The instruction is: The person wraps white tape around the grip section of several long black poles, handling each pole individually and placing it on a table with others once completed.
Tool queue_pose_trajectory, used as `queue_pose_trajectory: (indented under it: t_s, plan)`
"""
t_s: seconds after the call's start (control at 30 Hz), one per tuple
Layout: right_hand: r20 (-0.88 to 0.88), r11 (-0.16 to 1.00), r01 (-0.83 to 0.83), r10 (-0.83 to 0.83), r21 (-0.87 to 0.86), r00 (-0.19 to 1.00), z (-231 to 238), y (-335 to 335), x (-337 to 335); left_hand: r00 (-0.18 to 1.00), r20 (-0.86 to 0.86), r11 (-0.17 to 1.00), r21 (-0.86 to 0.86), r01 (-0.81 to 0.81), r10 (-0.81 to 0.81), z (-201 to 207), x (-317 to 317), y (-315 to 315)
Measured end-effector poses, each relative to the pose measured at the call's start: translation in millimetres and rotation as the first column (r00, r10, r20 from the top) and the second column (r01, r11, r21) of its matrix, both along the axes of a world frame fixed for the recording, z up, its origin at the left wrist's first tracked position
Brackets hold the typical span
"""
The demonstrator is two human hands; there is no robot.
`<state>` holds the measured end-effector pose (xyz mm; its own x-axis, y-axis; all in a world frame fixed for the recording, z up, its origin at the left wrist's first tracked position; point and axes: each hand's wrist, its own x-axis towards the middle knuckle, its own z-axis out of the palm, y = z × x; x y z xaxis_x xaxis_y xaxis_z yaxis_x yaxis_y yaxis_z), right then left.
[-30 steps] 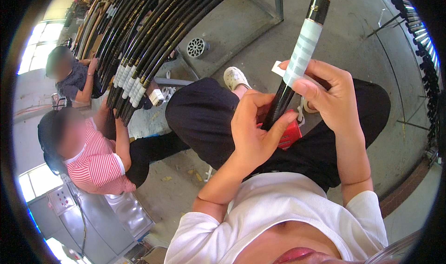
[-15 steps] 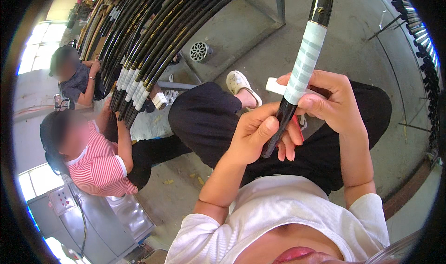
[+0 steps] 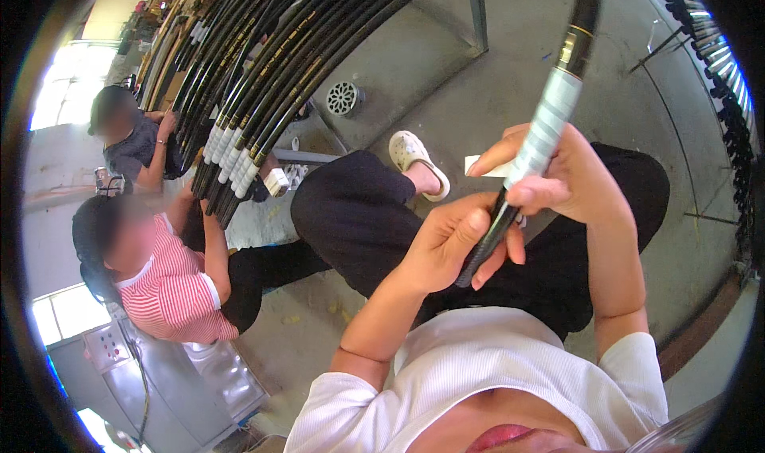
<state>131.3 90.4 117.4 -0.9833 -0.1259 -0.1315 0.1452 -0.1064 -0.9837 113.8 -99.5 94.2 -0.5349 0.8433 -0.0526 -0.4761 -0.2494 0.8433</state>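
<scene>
A glossy black pole (image 3: 580, 50) with gold bands, which looks like a fishing rod, slants up and away in front of me. Near its lower end a white striped wrap (image 3: 550, 118) goes round it. My left hand (image 3: 446, 246) is closed round the black butt end below the wrap. Beside the wrap, my right hand (image 3: 578, 178) has its fingers bent, the thumb over the lower edge of the wrap. A small white block (image 3: 488, 166) sticks out from behind the rod, held in the right fingers, which hide part of it.
Many similar black rods (image 3: 263, 78) with white-wrapped ends lean at the upper left. Behind them work a person in a striped shirt (image 3: 187, 290) and another in dark clothing (image 3: 135, 146). A metal frame (image 3: 478, 15) stands ahead; a rack (image 3: 729, 94) is at the right.
The rod has swung a little to the right at its upper part, and its butt end has come slightly nearer to me. Both hands have shifted with it.
</scene>
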Motion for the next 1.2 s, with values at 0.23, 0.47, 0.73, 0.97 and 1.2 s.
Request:
queue_pose_trajectory:
  t_s: [0.23, 0.47, 0.73, 0.97, 1.2]
  plan:
    - [-0.04, 0.991, 0.073, -0.069, 0.111, 0.997, -1.3, 8.5, 3.1, 0.971, -0.003, 0.968, -0.074, -0.24, 0.24, -4.3, 2.7, 1.7]
    - [-0.126, 0.849, 0.28, -0.25, 0.448, 0.96, -9.9, -6.8, 1.5, 0.953, 0.015, 0.95, -0.087, -0.301, 0.303, -9.5, 6.9, 2.8]
    - [0.075, 0.948, 0.305, -0.299, -0.088, 0.951, -47.0, 11.1, 10.2, 0.953, 0.044, 0.953, -0.075, -0.295, 0.299, -3.0, 1.7, -1.5]
    - [-0.121, 0.956, 0.031, -0.069, -0.291, 0.99, -36.6, -16.1, -3.2, 0.943, 0.325, 0.981, 0.152, -0.12, 0.065, -4.2, 0.2, 7.4]
    - [0.027, 0.886, 0.192, -0.2, -0.422, 0.979, -80.0, -9.9, 6.6, 0.826, 0.501, 0.9, 0.436, 0.015, -0.257, -17.7, 1.6, 7.4]
